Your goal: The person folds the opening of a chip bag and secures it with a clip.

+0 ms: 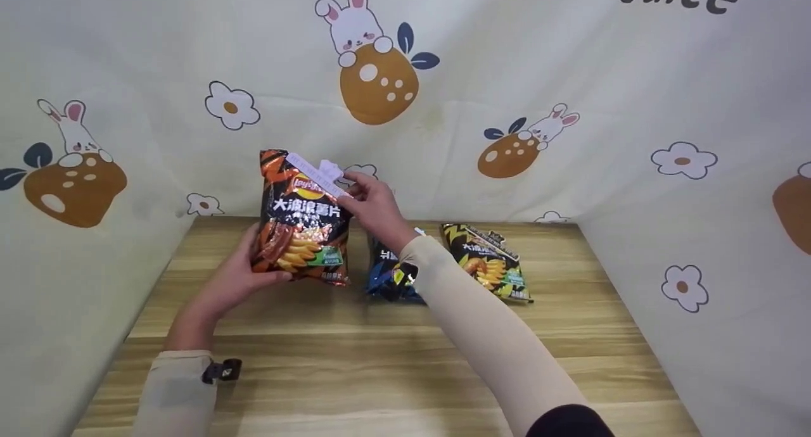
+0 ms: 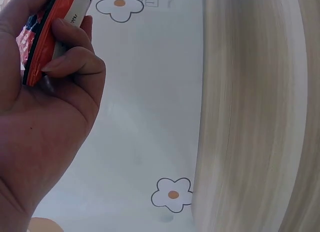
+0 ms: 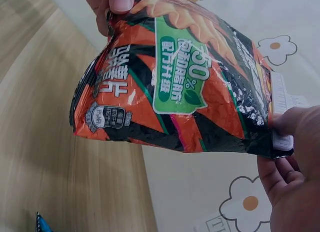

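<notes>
A red and black bag of potato chips (image 1: 303, 234) is held up over the table's back left. Across its upper right corner lies a white sealing clip (image 1: 313, 174) with a flower-like tab. My left hand (image 1: 237, 275) grips the bag at its lower left, thumb on the front and fingers behind, as the left wrist view shows with the bag's edge (image 2: 42, 52). My right hand (image 1: 377, 209) pinches the clip's lower end at the bag's right edge. In the right wrist view the right hand (image 3: 295, 157) holds the clip (image 3: 281, 110) and bag corner.
A blue chip bag (image 1: 383, 278) lies on the wooden table (image 1: 355, 361), partly hidden behind my right wrist. To its right lies a yellow and black chip bag (image 1: 485, 259) with a clip (image 1: 494, 240) across its top. Printed cloth walls (image 1: 481, 63) enclose the table's back and sides.
</notes>
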The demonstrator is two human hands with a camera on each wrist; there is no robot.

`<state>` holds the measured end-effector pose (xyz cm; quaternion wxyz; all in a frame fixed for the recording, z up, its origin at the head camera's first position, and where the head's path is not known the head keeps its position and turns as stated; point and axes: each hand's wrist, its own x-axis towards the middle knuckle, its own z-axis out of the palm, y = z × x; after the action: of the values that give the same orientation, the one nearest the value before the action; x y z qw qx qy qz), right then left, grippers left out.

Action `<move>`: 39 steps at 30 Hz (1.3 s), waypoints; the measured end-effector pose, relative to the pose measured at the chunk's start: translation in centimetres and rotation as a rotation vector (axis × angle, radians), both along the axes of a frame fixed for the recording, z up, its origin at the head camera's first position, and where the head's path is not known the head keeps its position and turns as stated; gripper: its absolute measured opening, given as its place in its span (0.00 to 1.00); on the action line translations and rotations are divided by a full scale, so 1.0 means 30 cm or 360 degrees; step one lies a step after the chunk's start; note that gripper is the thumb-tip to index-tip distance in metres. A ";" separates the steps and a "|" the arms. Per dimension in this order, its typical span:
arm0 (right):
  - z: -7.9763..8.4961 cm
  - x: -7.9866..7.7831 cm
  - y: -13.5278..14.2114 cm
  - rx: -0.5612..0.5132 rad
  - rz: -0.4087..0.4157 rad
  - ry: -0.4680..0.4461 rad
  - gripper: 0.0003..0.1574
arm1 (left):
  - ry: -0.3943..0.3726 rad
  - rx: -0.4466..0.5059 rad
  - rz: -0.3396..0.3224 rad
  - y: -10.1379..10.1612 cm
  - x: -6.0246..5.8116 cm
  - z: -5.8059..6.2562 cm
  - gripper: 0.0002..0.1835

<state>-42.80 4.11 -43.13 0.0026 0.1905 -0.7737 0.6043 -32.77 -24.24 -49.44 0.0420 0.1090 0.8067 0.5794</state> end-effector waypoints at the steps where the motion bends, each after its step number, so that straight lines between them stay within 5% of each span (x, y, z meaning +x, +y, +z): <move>1: -0.001 -0.003 0.000 0.0007 0.0006 0.0005 0.33 | -0.0006 0.0014 -0.0002 0.001 -0.003 0.001 0.68; 10: -0.021 -0.021 0.008 0.0065 0.0086 0.0024 0.39 | -0.0041 0.0013 0.0002 0.004 -0.015 0.001 0.68; 19: -0.085 -0.018 -0.009 0.0015 -0.0017 -0.0025 0.19 | -0.0032 -0.0077 -0.0001 -0.009 -0.026 -0.023 0.68; 39: -0.252 -0.033 -0.041 0.0230 -0.0103 -0.0153 0.18 | -0.0136 -0.0259 -0.0123 -0.002 -0.040 -0.109 0.58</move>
<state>-43.78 2.89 -50.69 -0.0288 0.1359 -0.8202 0.5550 -33.98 -24.29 -52.70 0.1073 0.1114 0.8438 0.5139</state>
